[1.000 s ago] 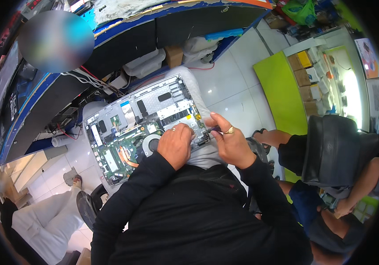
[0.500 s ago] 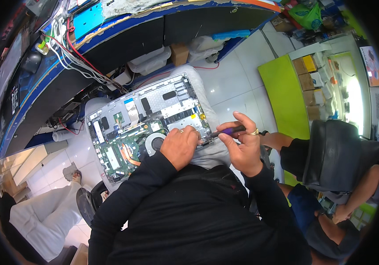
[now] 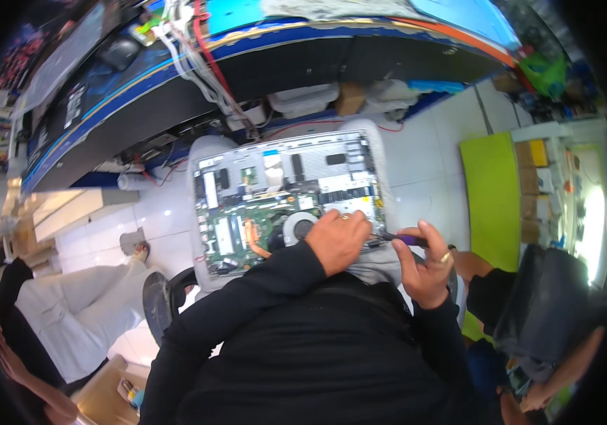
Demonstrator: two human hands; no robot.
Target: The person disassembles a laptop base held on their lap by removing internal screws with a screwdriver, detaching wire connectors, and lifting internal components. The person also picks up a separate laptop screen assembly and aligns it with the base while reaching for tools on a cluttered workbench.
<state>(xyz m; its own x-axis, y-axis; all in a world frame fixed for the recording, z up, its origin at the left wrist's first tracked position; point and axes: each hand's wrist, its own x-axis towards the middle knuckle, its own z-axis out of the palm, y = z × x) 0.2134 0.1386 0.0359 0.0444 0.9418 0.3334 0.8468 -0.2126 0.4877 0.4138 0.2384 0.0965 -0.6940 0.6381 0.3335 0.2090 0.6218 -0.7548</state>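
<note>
An opened laptop base [image 3: 315,161] lies across my lap, its green circuit board [image 3: 233,212], copper heat pipe [image 3: 254,237] and round fan [image 3: 295,227] exposed. My right hand [image 3: 427,269] grips a screwdriver [image 3: 408,240] with a dark purple handle, its shaft pointing left at the laptop's near right corner. My left hand [image 3: 339,242] rests over that same corner, fingers bent and pressed together near the screwdriver's tip. Whatever the left fingers pinch is hidden beneath them, and the tip's contact is too small to make out.
A blue-edged workbench [image 3: 282,57] with hanging cables [image 3: 194,67] runs along the far side. Plastic containers [image 3: 303,99] sit underneath. At left is a person in pale trousers [image 3: 84,304]; at right, another beside a black bag [image 3: 544,304]. A lime-green panel [image 3: 488,205] stands right.
The whole view has shifted, so the laptop and both hands appear farther right and slightly lower. Both hands stay at the same laptop corner, the screwdriver still in the right one.
</note>
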